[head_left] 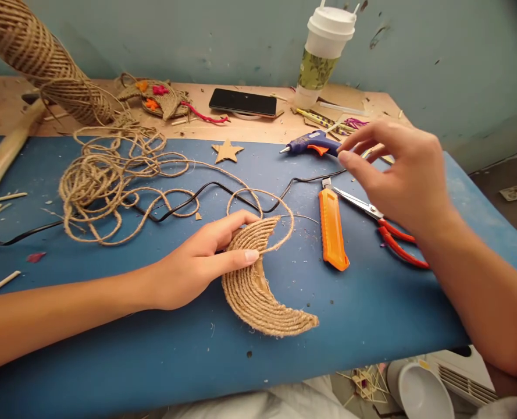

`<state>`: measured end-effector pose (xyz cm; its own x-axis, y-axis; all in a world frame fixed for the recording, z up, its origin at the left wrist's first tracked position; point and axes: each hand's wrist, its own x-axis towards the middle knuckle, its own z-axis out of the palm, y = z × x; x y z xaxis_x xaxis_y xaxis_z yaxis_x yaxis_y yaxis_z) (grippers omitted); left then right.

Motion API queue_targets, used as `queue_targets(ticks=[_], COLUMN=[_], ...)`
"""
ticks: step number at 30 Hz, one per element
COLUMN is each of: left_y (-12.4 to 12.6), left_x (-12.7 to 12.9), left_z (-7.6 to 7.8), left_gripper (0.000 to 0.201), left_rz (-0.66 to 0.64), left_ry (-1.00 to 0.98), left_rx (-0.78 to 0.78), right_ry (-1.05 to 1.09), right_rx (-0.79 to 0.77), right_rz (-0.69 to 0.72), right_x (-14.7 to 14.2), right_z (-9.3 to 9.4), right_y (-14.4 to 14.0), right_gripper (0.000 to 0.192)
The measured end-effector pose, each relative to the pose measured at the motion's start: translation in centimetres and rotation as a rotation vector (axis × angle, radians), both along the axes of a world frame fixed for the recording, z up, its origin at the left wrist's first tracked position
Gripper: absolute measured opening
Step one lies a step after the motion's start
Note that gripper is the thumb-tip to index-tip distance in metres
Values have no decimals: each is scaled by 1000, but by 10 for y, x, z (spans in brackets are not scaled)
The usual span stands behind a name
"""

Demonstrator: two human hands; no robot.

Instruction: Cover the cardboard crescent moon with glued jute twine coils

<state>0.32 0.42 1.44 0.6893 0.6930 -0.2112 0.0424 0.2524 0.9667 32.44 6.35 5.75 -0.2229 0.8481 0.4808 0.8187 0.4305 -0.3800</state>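
Observation:
My left hand [197,262] grips a crescent moon [258,302] covered in rows of jute twine, thumb on top and fingers underneath. A bare strip shows along its inner edge. From under my thumb, a loose strand of twine [291,224] loops up and back toward a tangled heap. My right hand [398,169] hovers with bent, parted fingers by the handle end of a blue glue gun [313,141] with an orange trigger. That gun lies on its side, its handle partly hidden behind my fingers. Below my right hand are an orange utility knife [333,227] and red-handled scissors [398,238].
Tangled twine [96,186] spreads at left beneath a large twine spool [53,64]. A black cord [212,185] crosses the blue mat. Behind are a cardboard star [227,151], a phone [243,103], a decorated twine piece [166,103] and a lidded cup [323,52]. A wooden-handled tool [11,145] lies left.

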Motion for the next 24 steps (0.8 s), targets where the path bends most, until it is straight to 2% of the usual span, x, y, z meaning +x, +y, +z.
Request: queue_targets(ticks=[2,5,8,10,12,16,19,21,24], left_y=[1,2,4,4,5,5,5,5,7], left_x=[1,1,2,2,2,0,-3,-5,-5], left_z=[2,5,6,5,3,1,-1,-2,0], left_gripper=[29,31,36,38,40,45,46,39,24], left_rz=[19,12,25,48,51,37,106,194,252], left_ry=[2,9,36,43,35,86,203,247,279], left_rx=[15,44,91,126,142,184,286,387,507], right_ry=[-284,-441,-363,-344,-395,-616,-729,-666,-504], right_rx=[-192,-408,-368,-337,-375,-573,-765,-812,-793], right_rz=[-200,-314,-336,-299,-258,-273,-352,-339,-315], right_x=[22,40,39,36,37,63,95,115,136], right_z=[5,9,8,8,10,26,31,25,7], right_y=[17,29,32,31,29,11,-14,-32,-54], right_gripper=[31,52,56,62,66,58,57,53,64])
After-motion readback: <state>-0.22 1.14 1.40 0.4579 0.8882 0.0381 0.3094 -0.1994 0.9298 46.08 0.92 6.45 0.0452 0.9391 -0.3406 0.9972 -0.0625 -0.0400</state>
